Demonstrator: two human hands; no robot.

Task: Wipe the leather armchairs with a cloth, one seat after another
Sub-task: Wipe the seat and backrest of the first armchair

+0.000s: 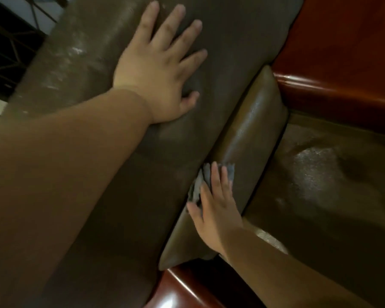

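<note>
Right hand [217,210] lies flat on a small grey cloth [200,185], fingers straight and slightly spread, pressing it into the crease where the big backrest cushion [111,196] meets a smaller lumbar cushion [249,138]. Cloth is mostly hidden under the fingers; only ragged edges show at the fingertips and on the thumb side.

Left hand [158,70] rests wide and flat on the upper backrest, fingers splayed, thumb tucked slightly, holding nothing. Looks like a brace, pushing the cushion back to open the gap. Forearm runs in from the near left, close to the camera.

Handling, as judged: cloth is light, limp, bunches easily; best driven under a flat palm rather than pinched, or it will roll up in the seam. Leather looks smooth and glossy, so the cloth should slide with little drag. Cushions are soft and give under pressure — a dent shows at the left thumb.

Seat pad [320,185] lies to the right, with a dull sheen patch. Polished red-brown wooden armrest [333,90] at far right, another wooden rail [187,290] at the near edge.
</note>
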